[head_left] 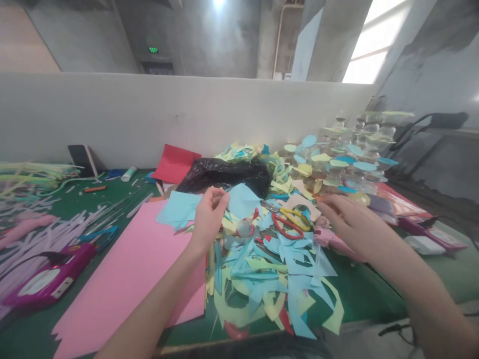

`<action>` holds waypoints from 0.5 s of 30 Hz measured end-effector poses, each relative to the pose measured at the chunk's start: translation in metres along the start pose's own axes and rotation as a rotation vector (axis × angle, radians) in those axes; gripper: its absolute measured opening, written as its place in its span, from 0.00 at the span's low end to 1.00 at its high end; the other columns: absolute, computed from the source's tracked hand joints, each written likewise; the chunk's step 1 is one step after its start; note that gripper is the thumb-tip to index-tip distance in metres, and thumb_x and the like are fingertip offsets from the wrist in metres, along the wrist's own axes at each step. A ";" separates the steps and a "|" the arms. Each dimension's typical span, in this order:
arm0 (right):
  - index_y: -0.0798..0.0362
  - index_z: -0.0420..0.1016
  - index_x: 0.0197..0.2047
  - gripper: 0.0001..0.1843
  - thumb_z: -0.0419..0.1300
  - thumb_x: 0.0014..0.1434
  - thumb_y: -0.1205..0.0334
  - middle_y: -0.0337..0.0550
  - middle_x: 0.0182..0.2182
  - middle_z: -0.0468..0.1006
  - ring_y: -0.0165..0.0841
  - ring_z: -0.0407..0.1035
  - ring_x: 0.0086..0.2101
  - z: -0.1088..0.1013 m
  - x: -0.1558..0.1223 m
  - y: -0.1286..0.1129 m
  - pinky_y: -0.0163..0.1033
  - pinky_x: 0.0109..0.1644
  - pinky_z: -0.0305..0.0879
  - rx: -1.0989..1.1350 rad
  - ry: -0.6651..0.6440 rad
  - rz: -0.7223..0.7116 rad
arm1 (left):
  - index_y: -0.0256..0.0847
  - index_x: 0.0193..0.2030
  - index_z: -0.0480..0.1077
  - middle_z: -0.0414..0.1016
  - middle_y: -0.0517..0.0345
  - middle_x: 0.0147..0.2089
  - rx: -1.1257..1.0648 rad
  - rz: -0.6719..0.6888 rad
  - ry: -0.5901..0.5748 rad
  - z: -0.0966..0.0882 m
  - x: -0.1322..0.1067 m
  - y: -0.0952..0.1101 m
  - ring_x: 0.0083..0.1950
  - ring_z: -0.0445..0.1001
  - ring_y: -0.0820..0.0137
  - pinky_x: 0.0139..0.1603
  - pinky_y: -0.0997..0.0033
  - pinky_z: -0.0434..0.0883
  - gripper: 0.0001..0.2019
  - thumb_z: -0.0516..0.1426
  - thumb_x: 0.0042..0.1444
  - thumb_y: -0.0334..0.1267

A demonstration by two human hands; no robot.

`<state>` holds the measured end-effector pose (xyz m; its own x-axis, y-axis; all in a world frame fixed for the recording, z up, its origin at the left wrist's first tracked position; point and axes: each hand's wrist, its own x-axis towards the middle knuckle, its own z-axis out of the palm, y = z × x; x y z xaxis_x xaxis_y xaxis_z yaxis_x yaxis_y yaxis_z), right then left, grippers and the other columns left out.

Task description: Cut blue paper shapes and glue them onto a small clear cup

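Note:
My left hand [209,214] is raised over a heap of blue and yellow paper scraps [273,279], its fingers pinched on a thin wire-like stick I can barely make out, beside a light blue paper sheet [243,199]. My right hand [350,217] reaches left over the scraps, palm down with fingers stretched, holding nothing, just right of two pairs of scissors, one red-handled [286,227] and one yellow-handled [297,215].
A large pink sheet [127,269] lies on the green table [366,294]. A black plastic bag [224,174], red paper [174,163], pink glue guns [48,279] and strips lie left. Clear bottles with paper ovals [344,159] stand at the back right.

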<state>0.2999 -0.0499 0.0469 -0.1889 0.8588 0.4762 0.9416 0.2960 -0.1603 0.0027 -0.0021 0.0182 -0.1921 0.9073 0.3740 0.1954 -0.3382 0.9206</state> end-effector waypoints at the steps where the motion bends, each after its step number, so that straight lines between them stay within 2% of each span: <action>1: 0.49 0.71 0.38 0.21 0.43 0.67 0.46 0.47 0.33 0.77 0.40 0.71 0.34 -0.002 0.011 -0.015 0.41 0.34 0.65 0.086 -0.098 0.053 | 0.42 0.37 0.65 0.64 0.67 0.23 -0.001 -0.003 -0.006 0.000 -0.001 0.001 0.25 0.62 0.76 0.28 0.77 0.59 0.09 0.57 0.57 0.44; 4: 0.49 0.66 0.33 0.24 0.42 0.66 0.40 0.39 0.25 0.71 0.34 0.66 0.24 0.004 0.039 -0.050 0.36 0.25 0.57 0.275 -0.303 0.123 | 0.42 0.36 0.64 0.64 0.67 0.23 -0.027 -0.009 -0.032 0.002 -0.002 0.003 0.26 0.63 0.76 0.30 0.77 0.60 0.09 0.57 0.57 0.44; 6: 0.50 0.62 0.30 0.26 0.43 0.64 0.38 0.38 0.25 0.69 0.32 0.64 0.25 0.015 0.053 -0.063 0.35 0.25 0.54 0.349 -0.333 0.096 | 0.42 0.36 0.64 0.64 0.67 0.23 -0.054 -0.014 -0.047 0.003 -0.003 0.003 0.26 0.63 0.77 0.30 0.78 0.61 0.09 0.57 0.57 0.44; 9: 0.50 0.59 0.28 0.25 0.42 0.64 0.39 0.36 0.23 0.64 0.30 0.60 0.24 0.028 0.065 -0.069 0.34 0.25 0.51 0.440 -0.390 0.046 | 0.42 0.36 0.64 0.64 0.68 0.23 -0.079 -0.024 -0.067 0.004 -0.004 0.002 0.25 0.62 0.77 0.30 0.78 0.61 0.10 0.57 0.57 0.45; 15: 0.50 0.53 0.26 0.22 0.45 0.65 0.45 0.33 0.21 0.56 0.28 0.52 0.21 0.036 0.066 -0.068 0.35 0.24 0.46 0.496 -0.425 0.043 | 0.43 0.37 0.63 0.62 0.68 0.21 0.000 -0.036 -0.092 0.005 -0.003 0.002 0.26 0.64 0.75 0.30 0.77 0.61 0.09 0.55 0.58 0.46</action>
<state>0.2133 0.0018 0.0585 -0.3436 0.9344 0.0937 0.7295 0.3284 -0.6000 0.0088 -0.0044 0.0181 -0.1102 0.9378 0.3293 0.1896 -0.3054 0.9332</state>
